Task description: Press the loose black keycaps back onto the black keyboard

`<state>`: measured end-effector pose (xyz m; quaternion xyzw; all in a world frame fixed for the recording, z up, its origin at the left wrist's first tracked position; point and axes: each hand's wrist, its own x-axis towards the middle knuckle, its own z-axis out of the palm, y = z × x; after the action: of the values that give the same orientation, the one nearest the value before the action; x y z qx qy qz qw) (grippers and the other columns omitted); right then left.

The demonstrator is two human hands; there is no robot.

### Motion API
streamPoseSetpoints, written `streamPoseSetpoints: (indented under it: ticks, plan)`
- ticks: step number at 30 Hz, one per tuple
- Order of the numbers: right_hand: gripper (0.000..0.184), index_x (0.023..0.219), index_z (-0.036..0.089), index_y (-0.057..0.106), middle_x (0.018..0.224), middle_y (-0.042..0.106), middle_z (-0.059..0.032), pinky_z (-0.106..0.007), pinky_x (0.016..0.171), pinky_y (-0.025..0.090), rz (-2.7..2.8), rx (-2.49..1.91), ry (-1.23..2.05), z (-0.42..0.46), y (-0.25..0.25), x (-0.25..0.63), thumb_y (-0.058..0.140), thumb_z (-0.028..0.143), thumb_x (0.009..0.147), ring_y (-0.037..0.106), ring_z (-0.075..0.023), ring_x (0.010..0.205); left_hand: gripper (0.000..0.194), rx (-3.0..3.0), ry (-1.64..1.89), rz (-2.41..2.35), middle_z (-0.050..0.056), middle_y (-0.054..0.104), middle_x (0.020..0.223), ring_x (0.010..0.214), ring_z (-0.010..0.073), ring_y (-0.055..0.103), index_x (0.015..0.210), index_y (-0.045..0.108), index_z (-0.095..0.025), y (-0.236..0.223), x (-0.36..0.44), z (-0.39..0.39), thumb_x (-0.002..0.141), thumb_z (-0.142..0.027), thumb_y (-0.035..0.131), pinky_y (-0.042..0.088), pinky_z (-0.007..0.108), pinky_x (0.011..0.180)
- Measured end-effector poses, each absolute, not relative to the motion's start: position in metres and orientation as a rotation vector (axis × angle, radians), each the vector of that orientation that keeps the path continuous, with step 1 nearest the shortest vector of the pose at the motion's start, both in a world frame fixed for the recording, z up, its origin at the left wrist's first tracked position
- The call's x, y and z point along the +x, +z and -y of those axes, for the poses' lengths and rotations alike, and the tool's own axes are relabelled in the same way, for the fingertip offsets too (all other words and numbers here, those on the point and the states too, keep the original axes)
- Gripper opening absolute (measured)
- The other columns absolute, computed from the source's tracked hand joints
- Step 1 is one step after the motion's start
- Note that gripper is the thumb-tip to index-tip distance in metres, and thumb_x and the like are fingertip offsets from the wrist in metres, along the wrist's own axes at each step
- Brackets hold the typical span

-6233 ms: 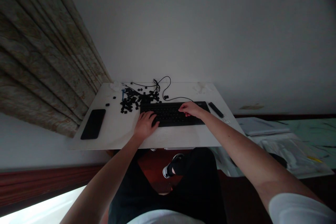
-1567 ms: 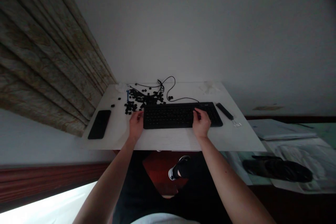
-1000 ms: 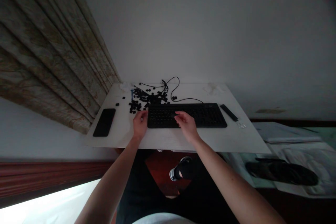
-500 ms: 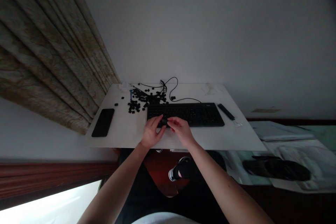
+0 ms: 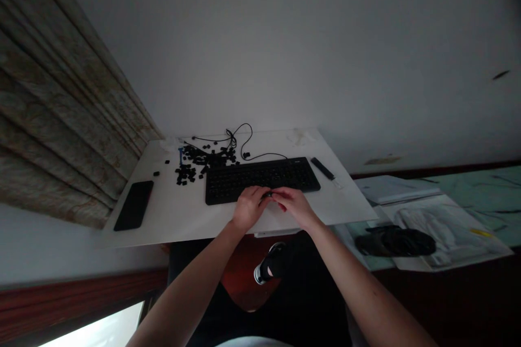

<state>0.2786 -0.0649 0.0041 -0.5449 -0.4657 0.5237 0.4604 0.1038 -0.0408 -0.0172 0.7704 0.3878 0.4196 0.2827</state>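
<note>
A black corded keyboard (image 5: 252, 174) lies on the white table, and both hands meet at its front edge, right of its middle. Between my fingertips is a small black piece (image 5: 268, 194), probably a keycap, mostly covered by the fingers. My left hand (image 5: 249, 207) is closed, fingers bent over and pinching the piece from the left. From the right, my right hand (image 5: 293, 205) pinches at the same piece with thumb and fingers together. A heap of loose black keycaps (image 5: 211, 159) is spread behind and left of the keyboard.
A phone (image 5: 134, 205) lies at the table's left end. Behind the keyboard runs its looped cable (image 5: 243, 141). A blue tool (image 5: 181, 155) stands by the keycaps. Right of the keyboard is a dark narrow bar (image 5: 323, 168). The table's front edge (image 5: 195, 238) is close to my forearms.
The camera view has turned, so the table appears further left. My hands have moved right along the keyboard's front edge and drawn closer together over the small black piece.
</note>
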Motion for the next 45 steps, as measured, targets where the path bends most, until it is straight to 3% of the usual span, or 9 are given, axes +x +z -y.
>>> streamPoseSetpoints:
  ticks: [9,18,30,37,41,45]
  plan:
    - [0.02,0.078,0.016,0.072,0.064,0.069,-0.0039,-0.02,0.038,0.034,1.209,-1.574,1.201,-0.008,0.005,0.338,0.078,0.03,0.065,0.05,-0.0097,0.045,0.028,2.261,1.098,-1.276,0.014,0.063,0.128,0.125,0.0329,0.053,0.114,0.068,-0.022,-0.031,0.122,0.017,0.087,-0.03,0.063,0.022,0.057,0.118]
    - [0.011,0.068,0.016,0.075,0.051,0.064,-0.0019,-0.021,0.038,0.025,1.438,-1.637,1.256,-0.065,0.009,0.332,0.079,0.026,0.065,0.043,-0.0078,0.039,0.028,2.249,1.078,-1.262,0.015,0.063,0.128,0.127,0.034,0.052,0.114,0.067,-0.021,-0.035,0.121,0.015,0.088,-0.028,0.06,0.025,0.058,0.117]
    - [0.02,0.075,0.014,0.076,0.06,0.068,-0.0027,-0.025,0.055,0.038,1.68,-1.729,1.042,-0.077,-0.004,0.332,0.071,0.033,0.074,0.055,-0.0126,0.055,0.028,2.586,0.819,-1.478,0.012,0.063,0.126,0.124,0.0285,0.054,0.115,0.064,-0.019,-0.029,0.122,0.015,0.092,-0.034,0.055,0.037,0.051,0.112]
    - [0.022,0.082,0.014,0.076,0.068,0.071,-0.0042,-0.024,0.052,0.037,1.596,-1.736,1.11,-0.074,-0.006,0.333,0.069,0.034,0.079,0.052,-0.0105,0.051,0.029,2.588,0.813,-1.479,0.013,0.063,0.128,0.123,0.0288,0.055,0.115,0.063,-0.018,-0.028,0.121,0.016,0.093,-0.034,0.055,0.037,0.052,0.113]
    - [0.018,0.079,0.014,0.074,0.066,0.07,-0.0034,-0.024,0.059,0.042,1.718,-1.724,0.982,-0.075,-0.007,0.332,0.072,0.032,0.078,0.061,-0.0135,0.06,0.028,2.582,0.824,-1.468,0.013,0.063,0.128,0.124,0.0292,0.054,0.115,0.064,-0.018,-0.028,0.122,0.016,0.092,-0.033,0.055,0.036,0.052,0.113]
    - [0.019,0.079,0.015,0.074,0.059,0.067,-0.0012,-0.024,0.057,0.041,1.857,-1.773,0.928,-0.078,-0.006,0.334,0.074,0.034,0.078,0.059,-0.0135,0.057,0.028,2.576,0.828,-1.472,0.013,0.063,0.128,0.124,0.0294,0.054,0.115,0.064,-0.019,-0.028,0.122,0.016,0.092,-0.033,0.055,0.037,0.052,0.113]
